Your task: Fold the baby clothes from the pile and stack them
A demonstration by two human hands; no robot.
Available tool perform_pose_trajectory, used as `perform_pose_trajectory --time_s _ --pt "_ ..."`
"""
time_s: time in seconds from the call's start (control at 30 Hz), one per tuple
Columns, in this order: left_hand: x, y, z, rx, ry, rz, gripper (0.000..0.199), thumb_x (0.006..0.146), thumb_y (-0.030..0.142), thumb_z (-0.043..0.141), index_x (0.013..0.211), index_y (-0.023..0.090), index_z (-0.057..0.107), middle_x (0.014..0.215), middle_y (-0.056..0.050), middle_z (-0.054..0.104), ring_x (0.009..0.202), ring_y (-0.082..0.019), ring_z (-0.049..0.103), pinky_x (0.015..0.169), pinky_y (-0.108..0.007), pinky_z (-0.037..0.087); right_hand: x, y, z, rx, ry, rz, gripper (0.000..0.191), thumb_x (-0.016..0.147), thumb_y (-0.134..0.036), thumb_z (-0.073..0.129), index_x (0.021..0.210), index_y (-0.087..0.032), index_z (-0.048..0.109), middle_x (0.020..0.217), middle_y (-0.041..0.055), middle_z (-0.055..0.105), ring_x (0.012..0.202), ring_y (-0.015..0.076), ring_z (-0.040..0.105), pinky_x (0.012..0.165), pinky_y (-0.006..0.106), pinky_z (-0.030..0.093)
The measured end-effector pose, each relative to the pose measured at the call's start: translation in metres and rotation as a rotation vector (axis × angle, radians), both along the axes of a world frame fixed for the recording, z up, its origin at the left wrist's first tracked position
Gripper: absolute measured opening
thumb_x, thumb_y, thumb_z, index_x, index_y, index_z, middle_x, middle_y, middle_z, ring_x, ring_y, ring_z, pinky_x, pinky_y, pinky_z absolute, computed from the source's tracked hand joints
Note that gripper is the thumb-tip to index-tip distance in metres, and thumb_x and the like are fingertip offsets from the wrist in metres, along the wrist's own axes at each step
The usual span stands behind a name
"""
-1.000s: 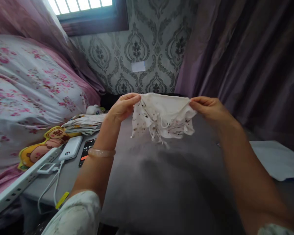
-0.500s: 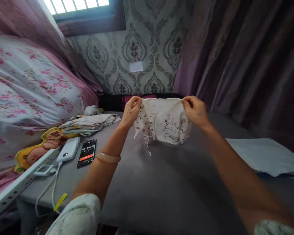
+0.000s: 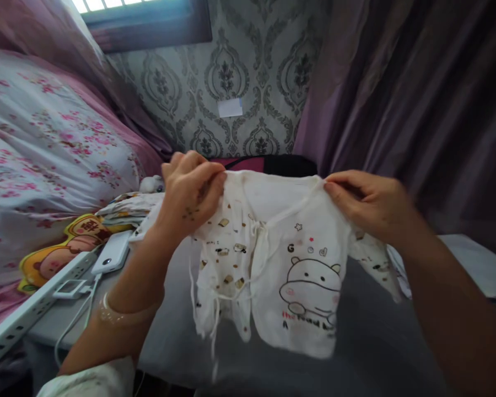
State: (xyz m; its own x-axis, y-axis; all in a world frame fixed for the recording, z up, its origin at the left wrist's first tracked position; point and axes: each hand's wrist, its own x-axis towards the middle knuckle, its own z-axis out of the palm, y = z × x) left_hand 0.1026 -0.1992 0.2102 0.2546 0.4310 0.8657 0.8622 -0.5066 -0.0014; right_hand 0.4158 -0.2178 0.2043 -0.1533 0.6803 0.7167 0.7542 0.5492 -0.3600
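A small white baby shirt (image 3: 297,264) with a cartoon hippo, printed patches and thin ties hangs in front of me, held up above the grey surface (image 3: 169,320). My left hand (image 3: 194,190) pinches its left shoulder between thumb and fingers. The right shoulder is pinched by my right hand (image 3: 366,204). The neckline stretches between both hands, and the sleeves and ties dangle. A patterned sleeve shows below my right hand.
Folded clothes (image 3: 128,209), a yellow plush pillow (image 3: 62,253), a white power bank (image 3: 112,253) and a power strip (image 3: 37,309) with cables lie at the left. White cloth (image 3: 475,264) lies at the right, beside curtains (image 3: 376,99).
Both hands have brought the shirt much closer to me, and it hangs down longer and more opened out. My left arm now covers the phone.
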Motion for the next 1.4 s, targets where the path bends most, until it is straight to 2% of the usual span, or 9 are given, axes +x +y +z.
perform_pose_trajectory --time_s 0.1,0.2,0.27,0.33,0.4,0.83,1.13,1.27,1.4 --pt "-0.001 0.036 -0.048 -0.3 0.076 0.023 0.025 0.091 0.035 0.049 0.088 0.022 0.069 0.085 -0.004 0.061 0.087 -0.021 0.052 0.081 -0.038 0.036 -0.001 0.029 -0.036 -0.243 -0.099 0.04 0.02 0.092 -0.033 0.052 0.095 -0.022 0.069 0.087 0.0 0.071 0.075 0.0163 0.064 0.067 0.027 0.047" --pt "0.003 0.071 -0.117 -0.564 0.142 0.048 0.027 0.093 0.034 0.045 0.09 0.021 0.068 0.088 -0.006 0.063 0.087 -0.022 0.053 0.076 -0.036 0.035 -0.004 0.061 -0.092 -0.404 -0.259 0.048 0.023 0.094 -0.029 0.046 0.095 -0.019 0.066 0.09 0.0035 0.07 0.082 0.0174 0.064 0.072 0.027 0.044" --pt "0.006 0.087 -0.158 -0.694 0.164 0.097 0.027 0.094 0.033 0.042 0.092 0.021 0.067 0.091 -0.007 0.064 0.09 -0.024 0.054 0.075 -0.036 0.034 -0.006 0.077 -0.13 -0.473 -0.36 -0.047 0.025 0.097 -0.029 0.04 0.099 -0.019 0.064 0.099 0.0061 0.069 0.091 0.0196 0.063 0.076 0.028 0.043" --pt "0.01 0.099 -0.188 -0.735 0.192 0.109 0.028 0.096 0.032 0.039 0.095 0.021 0.065 0.095 -0.008 0.064 0.094 -0.024 0.053 0.077 -0.037 0.033 -0.009 0.09 -0.159 -0.557 -0.473 -0.117 0.029 0.1 -0.031 0.034 0.104 -0.02 0.06 0.105 0.0071 0.067 0.094 0.0214 0.063 0.075 0.03 0.042" --pt "0.013 0.109 -0.204 -0.727 0.214 0.115 0.03 0.097 0.032 0.036 0.096 0.021 0.063 0.097 -0.009 0.064 0.096 -0.025 0.052 0.079 -0.038 0.032 -0.012 0.1 -0.177 -0.617 -0.573 -0.166 0.032 0.102 -0.033 0.028 0.107 -0.02 0.057 0.109 0.0079 0.066 0.094 0.0226 0.063 0.075 0.031 0.042" --pt "0.019 0.183 -0.223 -0.739 0.342 0.166 0.031 0.097 0.03 0.032 0.099 0.016 0.06 0.104 -0.014 0.063 0.101 -0.028 0.051 0.082 -0.04 0.032 -0.015 0.174 -0.19 -0.679 -0.782 -0.176 0.042 0.103 -0.036 0.015 0.117 -0.018 0.049 0.117 0.0139 0.061 0.099 0.0249 0.063 0.082 0.037 0.043" --pt "0.024 0.227 -0.216 -0.707 0.36 0.161 0.03 0.096 0.03 0.033 0.098 0.016 0.06 0.104 -0.015 0.063 0.103 -0.029 0.05 0.086 -0.042 0.033 -0.011 0.222 -0.194 -0.637 -0.778 -0.157 0.04 0.103 -0.032 0.018 0.118 -0.016 0.052 0.116 0.0152 0.062 0.102 0.026 0.062 0.082 0.037 0.042" --pt "0.03 0.234 -0.208 -0.734 0.361 0.207 0.027 0.094 0.029 0.037 0.102 0.015 0.059 0.107 -0.017 0.062 0.105 -0.031 0.05 0.088 -0.043 0.033 -0.014 0.23 -0.194 -0.644 -0.723 -0.214 0.039 0.102 -0.028 0.023 0.116 -0.014 0.056 0.118 0.017 0.061 0.104 0.0265 0.061 0.086 0.038 0.042" --pt "0.037 0.22 -0.205 -0.755 0.296 0.236 0.029 0.092 0.029 0.043 0.114 0.014 0.054 0.119 -0.018 0.058 0.113 -0.031 0.049 0.094 -0.044 0.033 -0.026 0.212 -0.198 -0.561 -0.626 -0.261 0.04 0.099 -0.023 0.025 0.12 -0.011 0.057 0.128 0.0193 0.057 0.121 0.0287 0.05 0.101 0.041 0.035"
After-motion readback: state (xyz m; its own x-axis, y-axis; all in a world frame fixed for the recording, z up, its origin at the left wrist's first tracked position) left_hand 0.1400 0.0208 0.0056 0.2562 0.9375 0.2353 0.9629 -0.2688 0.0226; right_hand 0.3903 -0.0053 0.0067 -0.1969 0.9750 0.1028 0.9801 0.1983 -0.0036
